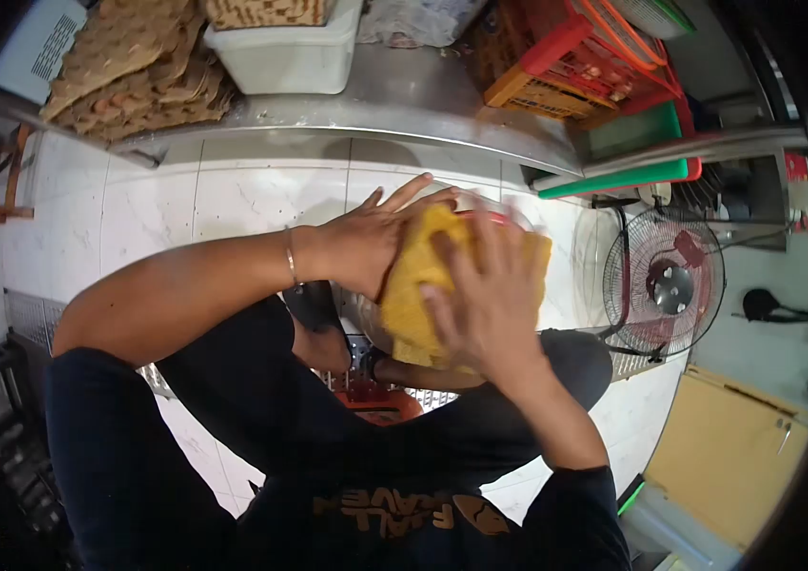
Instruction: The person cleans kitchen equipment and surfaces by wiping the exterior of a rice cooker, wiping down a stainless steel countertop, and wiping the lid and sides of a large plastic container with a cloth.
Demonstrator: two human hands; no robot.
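Observation:
Between my two hands lies a yellow cloth (413,305), spread over a round metal object (363,314) of which only the left edge shows. My right hand (499,295) presses on the cloth from above with its fingers spread, slightly blurred by motion. On the other side, my left hand (375,238) rests at the cloth's left edge with its fingers stretched out and apart. A red rim or band shows behind the cloth near my right fingertips. What lies under the cloth is mostly hidden.
A steel table (404,109) ahead holds egg trays (128,67), a white container (285,57) and a red crate (566,57). A standing fan (670,285) is at the right. My bent knees flank the work, with a red object (380,406) below.

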